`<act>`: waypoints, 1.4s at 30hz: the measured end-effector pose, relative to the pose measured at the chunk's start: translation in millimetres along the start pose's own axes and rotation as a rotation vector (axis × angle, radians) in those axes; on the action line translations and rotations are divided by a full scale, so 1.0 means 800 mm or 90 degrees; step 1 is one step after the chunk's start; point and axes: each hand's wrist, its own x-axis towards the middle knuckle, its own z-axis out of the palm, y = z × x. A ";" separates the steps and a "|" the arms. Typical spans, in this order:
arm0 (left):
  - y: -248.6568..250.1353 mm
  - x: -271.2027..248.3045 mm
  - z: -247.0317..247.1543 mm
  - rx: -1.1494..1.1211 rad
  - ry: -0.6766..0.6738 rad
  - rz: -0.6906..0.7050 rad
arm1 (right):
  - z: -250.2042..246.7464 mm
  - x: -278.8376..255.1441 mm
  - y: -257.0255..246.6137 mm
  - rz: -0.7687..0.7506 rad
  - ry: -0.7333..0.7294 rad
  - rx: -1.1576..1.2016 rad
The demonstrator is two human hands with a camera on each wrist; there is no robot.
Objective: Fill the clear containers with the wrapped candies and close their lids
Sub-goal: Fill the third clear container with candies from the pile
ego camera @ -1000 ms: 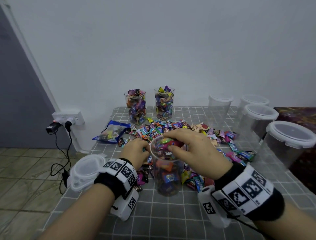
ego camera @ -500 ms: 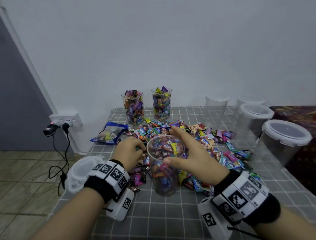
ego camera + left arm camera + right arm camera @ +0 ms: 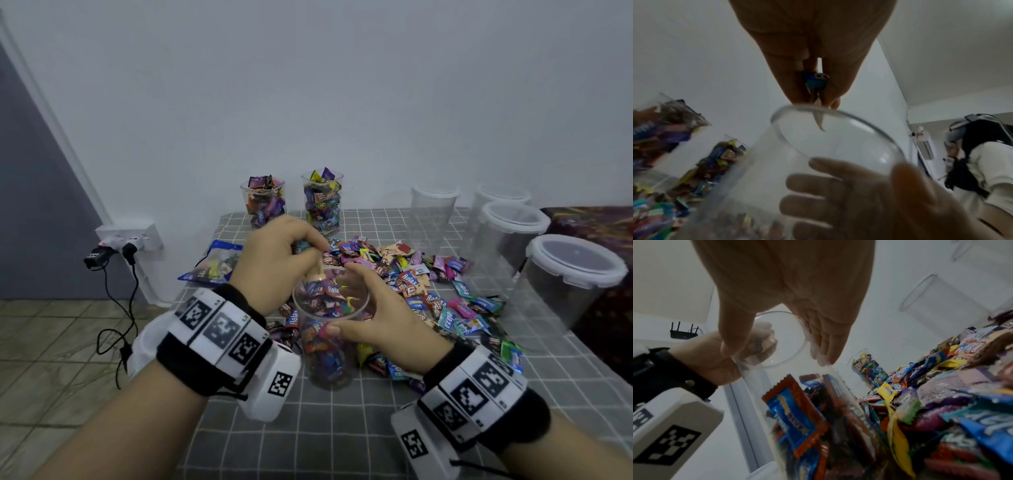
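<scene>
A clear round container (image 3: 329, 346), more than half full of wrapped candies, stands upright at the table's front centre. My right hand (image 3: 370, 308) grips its upper wall, thumb on the near side and fingers round the far side (image 3: 826, 344). My left hand (image 3: 284, 253) hovers over the rim, fingers curled round a few wrapped candies (image 3: 815, 82); one wrapper hangs down into the container's mouth (image 3: 838, 136). A heap of loose candies (image 3: 421, 284) lies behind and to the right. Two full open containers (image 3: 263, 202) (image 3: 322, 200) stand at the back.
Several empty clear containers, one open (image 3: 433, 219) and others lidded (image 3: 565, 284), line the right side. A blue candy bag (image 3: 214, 263) lies at the left. A stack of lids (image 3: 144, 346) peeks out behind my left wrist. A wall socket with plugs (image 3: 126, 240) is left of the table.
My left hand rose from the pile beside the container with candies and came over the rim. My right hand went from above the container's mouth to gripping its side.
</scene>
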 end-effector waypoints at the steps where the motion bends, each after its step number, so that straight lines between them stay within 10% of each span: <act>1: 0.003 -0.002 0.006 0.014 -0.017 0.014 | 0.001 0.000 0.000 -0.003 0.000 0.003; 14: 0.009 -0.014 0.029 0.131 -0.172 0.060 | 0.003 0.001 0.004 -0.058 0.020 -0.009; 20: 0.002 -0.024 0.030 0.015 -0.052 0.060 | -0.004 -0.003 0.002 -0.034 -0.015 -0.005; 24: -0.020 -0.027 0.017 0.033 0.033 -0.021 | -0.038 -0.014 0.016 0.081 -0.067 -0.131; 29: -0.055 -0.032 0.003 0.178 -0.115 -0.161 | -0.092 -0.038 0.036 0.243 0.080 -0.529; 34: -0.061 -0.039 -0.001 0.183 -0.134 -0.173 | -0.118 -0.054 0.060 0.410 -0.001 -0.723; 42: -0.074 -0.045 0.000 0.329 -0.293 -0.278 | -0.113 -0.043 0.062 0.462 -0.106 -0.749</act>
